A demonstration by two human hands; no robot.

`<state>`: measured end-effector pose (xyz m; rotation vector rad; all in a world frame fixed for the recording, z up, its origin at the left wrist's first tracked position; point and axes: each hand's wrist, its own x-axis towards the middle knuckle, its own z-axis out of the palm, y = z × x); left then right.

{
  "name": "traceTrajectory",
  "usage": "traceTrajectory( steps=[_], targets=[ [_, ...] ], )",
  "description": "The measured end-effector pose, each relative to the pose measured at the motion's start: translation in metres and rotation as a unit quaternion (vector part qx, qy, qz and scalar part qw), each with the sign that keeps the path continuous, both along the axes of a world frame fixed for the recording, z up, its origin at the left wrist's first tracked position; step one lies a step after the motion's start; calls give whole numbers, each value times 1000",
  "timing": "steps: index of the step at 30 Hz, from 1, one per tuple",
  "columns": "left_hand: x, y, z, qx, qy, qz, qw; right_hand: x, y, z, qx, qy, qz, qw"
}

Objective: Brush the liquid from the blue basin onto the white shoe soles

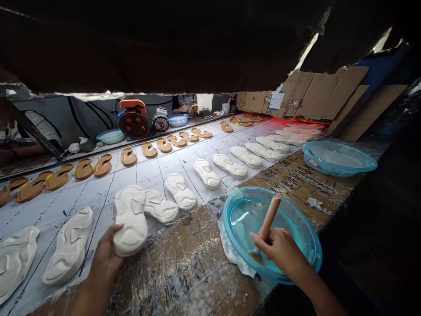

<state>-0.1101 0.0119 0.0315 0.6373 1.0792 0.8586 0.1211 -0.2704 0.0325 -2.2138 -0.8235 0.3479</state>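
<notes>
My left hand (110, 245) grips a white shoe sole (130, 219) by its lower end, holding it tilted up above the table's near edge. In my right hand (279, 248) is a brush with a thick wooden handle (272, 213). Its bristles point down into a blue plastic basin (228, 215) of clear liquid. Just behind the held sole another white sole (162, 206) lies on the white belt, partly covered by it. More white soles (181, 192) line the near side of the belt.
Brown insoles (128, 156) run along the far side of the white belt (138, 175). A second blue basin (340, 158) stands at right. Beyond the belt are an orange-topped motor (134, 120) and a person (186, 104). Dark torn cardboard (148, 48) hangs overhead.
</notes>
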Motion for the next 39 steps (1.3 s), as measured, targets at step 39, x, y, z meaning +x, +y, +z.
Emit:
traceTrajectory(
  steps=[39],
  targets=[
    [36, -129, 17, -130, -145, -350, 916, -40, 4, 50, 354, -80, 114, 925]
  ],
)
